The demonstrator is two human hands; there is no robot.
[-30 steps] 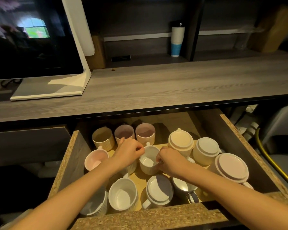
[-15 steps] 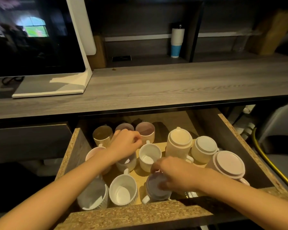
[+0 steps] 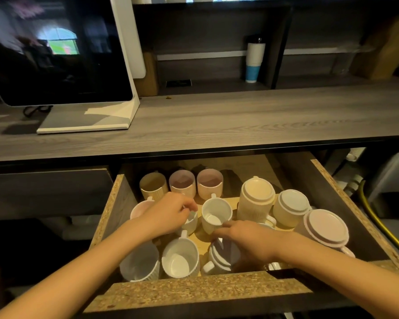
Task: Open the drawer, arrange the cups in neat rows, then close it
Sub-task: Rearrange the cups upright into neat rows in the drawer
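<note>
Your drawer (image 3: 115, 203) stands pulled open below the desk (image 3: 217, 120), cups crowded inside. Nearest you, two upright white cups (image 3: 180, 259) sit in the front row beside an upside-down cup (image 3: 219, 256), which your right hand (image 3: 247, 242) grasps from above. Your left hand (image 3: 168, 215) is curled around the rim of a small white cup (image 3: 190, 223) in the middle row, just beside an open white mug (image 3: 215, 215). Upside-down cream cups (image 3: 256, 199) stand to the right. Three upright cups (image 3: 183, 183) line the back. A monitor (image 3: 55, 49) rests on the desk beyond.
</note>
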